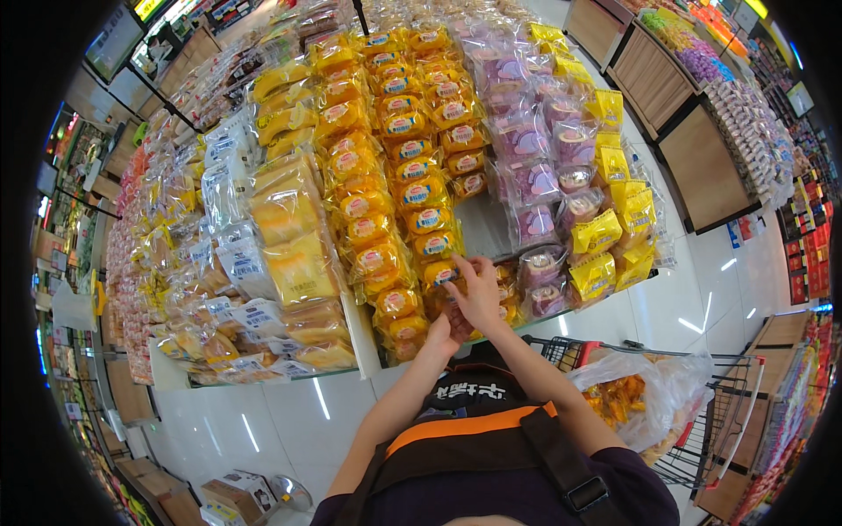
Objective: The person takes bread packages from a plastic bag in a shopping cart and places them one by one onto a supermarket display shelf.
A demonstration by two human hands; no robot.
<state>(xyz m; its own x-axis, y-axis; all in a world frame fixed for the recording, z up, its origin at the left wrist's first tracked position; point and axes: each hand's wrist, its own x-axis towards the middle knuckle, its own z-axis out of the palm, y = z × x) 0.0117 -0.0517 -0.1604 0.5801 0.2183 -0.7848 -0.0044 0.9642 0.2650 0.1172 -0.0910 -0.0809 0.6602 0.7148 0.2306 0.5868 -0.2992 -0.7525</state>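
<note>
Rows of wrapped snack packs fill a display table before me. My right hand (478, 292) has its thumb and fingers at a yellow-orange wrapped bread pack (439, 272) near the front edge; whether it grips the pack is unclear. Just below and to the left, my left hand (448, 333) is partly curled near the front packs, and what lies in it is hidden. To the left run more orange packs (378, 258), while purple packs (536, 223) and yellow packs (594, 276) are stacked to the right.
A bare strip of the display surface (483, 223) shows behind my right hand. At the lower right stands a wire shopping cart (737, 394) holding a clear plastic bag (664, 388) of orange packs. Cardboard boxes (240, 496) rest on the tiled floor at lower left.
</note>
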